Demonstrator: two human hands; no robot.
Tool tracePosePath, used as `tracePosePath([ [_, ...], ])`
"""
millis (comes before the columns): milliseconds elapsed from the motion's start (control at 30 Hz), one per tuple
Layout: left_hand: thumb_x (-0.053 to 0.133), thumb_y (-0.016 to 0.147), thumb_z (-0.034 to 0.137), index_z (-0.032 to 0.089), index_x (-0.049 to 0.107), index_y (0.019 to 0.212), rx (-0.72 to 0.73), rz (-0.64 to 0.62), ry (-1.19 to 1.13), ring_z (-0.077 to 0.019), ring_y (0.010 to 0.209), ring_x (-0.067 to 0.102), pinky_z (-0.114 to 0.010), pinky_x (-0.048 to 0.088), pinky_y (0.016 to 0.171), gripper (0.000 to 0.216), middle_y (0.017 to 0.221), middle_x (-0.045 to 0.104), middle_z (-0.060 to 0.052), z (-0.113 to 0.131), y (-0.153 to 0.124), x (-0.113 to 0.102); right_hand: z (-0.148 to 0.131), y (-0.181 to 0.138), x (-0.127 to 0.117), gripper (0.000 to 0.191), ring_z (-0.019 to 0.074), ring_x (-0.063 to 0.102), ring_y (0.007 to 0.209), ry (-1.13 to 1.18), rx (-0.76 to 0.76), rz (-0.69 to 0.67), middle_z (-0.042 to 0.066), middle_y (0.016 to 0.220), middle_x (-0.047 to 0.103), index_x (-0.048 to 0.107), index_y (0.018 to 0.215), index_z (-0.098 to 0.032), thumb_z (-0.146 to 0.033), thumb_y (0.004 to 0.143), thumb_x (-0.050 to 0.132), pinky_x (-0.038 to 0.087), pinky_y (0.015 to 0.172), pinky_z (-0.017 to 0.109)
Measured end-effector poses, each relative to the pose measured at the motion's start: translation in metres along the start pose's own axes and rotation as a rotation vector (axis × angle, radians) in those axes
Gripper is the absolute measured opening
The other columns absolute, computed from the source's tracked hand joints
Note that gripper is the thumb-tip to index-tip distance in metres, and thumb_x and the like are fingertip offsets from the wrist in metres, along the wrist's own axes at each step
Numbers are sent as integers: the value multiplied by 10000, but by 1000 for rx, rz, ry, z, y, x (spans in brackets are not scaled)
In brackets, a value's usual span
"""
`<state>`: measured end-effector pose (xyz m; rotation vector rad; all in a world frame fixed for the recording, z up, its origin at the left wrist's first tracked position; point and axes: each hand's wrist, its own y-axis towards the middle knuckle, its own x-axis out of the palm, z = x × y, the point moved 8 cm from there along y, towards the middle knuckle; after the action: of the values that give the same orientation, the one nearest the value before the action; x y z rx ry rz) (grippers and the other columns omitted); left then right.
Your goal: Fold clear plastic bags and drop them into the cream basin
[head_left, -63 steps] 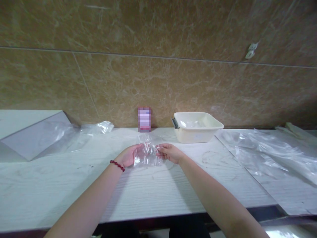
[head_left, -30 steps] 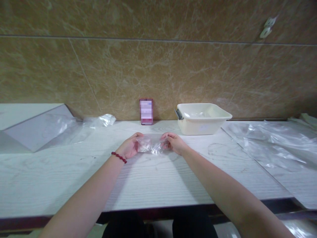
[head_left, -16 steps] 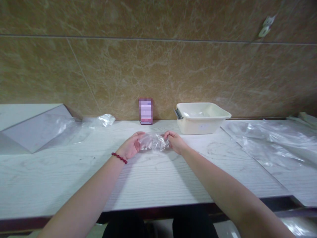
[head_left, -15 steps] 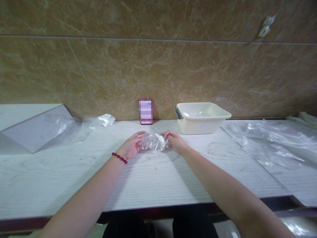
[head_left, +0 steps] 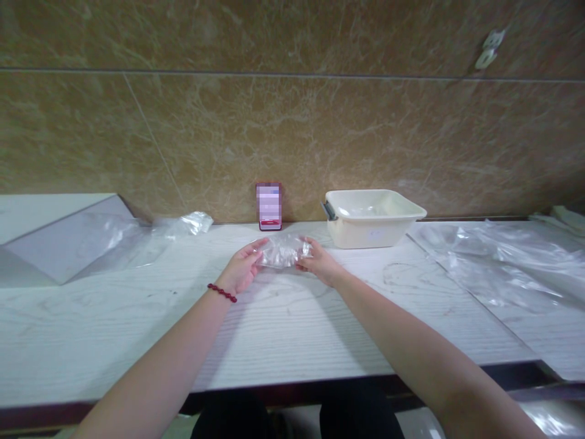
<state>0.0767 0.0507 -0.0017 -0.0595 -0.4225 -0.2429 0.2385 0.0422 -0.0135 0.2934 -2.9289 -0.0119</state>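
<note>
A crumpled clear plastic bag (head_left: 282, 251) is stretched between my two hands, just above the white wood-grain table (head_left: 292, 329). My left hand (head_left: 243, 268) grips its left end between thumb and fingers; a red bead bracelet (head_left: 222, 292) circles that wrist. At the right end, my right hand (head_left: 317, 262) pinches the plastic, thumb below and fingers above. Whether anything lies inside the folded plastic, I cannot tell. Just behind the bag a phone (head_left: 269, 207) leans upright on the wall.
A cream plastic tub (head_left: 372, 235) with a grey handle stands right of the phone. Clear plastic sheeting (head_left: 507, 262) covers the table's right side. On the left, more clear plastic (head_left: 150, 241) lies beside a white angular box (head_left: 64, 244). A marble wall (head_left: 292, 134) closes the back.
The bag has risen slightly and looks more spread out and flatter. My right hand has changed its grip, its thumb now lower along the bag's edge. My left hand has hardly moved.
</note>
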Motion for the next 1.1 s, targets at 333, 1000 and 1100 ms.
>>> tracePosePath([
  [333,589,633,52,184,488,1024,-127,-172,139,-134,747,571,-291,473,678,425,890,585,-39,-8,-6,13,-6,3,-11,642,107,536,730,-118,-77,41,35,944,510,345,1114,-235,-165,553,647,452,662,274],
  [1000,575,621,27,166,453,1117,-255,-225,270,-134,727,581,-282,455,689,529,942,572,-86,-8,-13,9,-8,-4,-3,321,73,489,542,-370,-28,-109,-23,648,568,534,870,-158,-150,555,594,363,496,174],
  [1100,558,628,7,153,455,1118,-268,-222,246,-137,728,582,-287,459,691,522,940,574,-95,-10,-13,10,-10,1,-12,235,65,453,508,-426,-46,-43,-31,593,542,550,834,-160,-177,600,536,328,465,163],
])
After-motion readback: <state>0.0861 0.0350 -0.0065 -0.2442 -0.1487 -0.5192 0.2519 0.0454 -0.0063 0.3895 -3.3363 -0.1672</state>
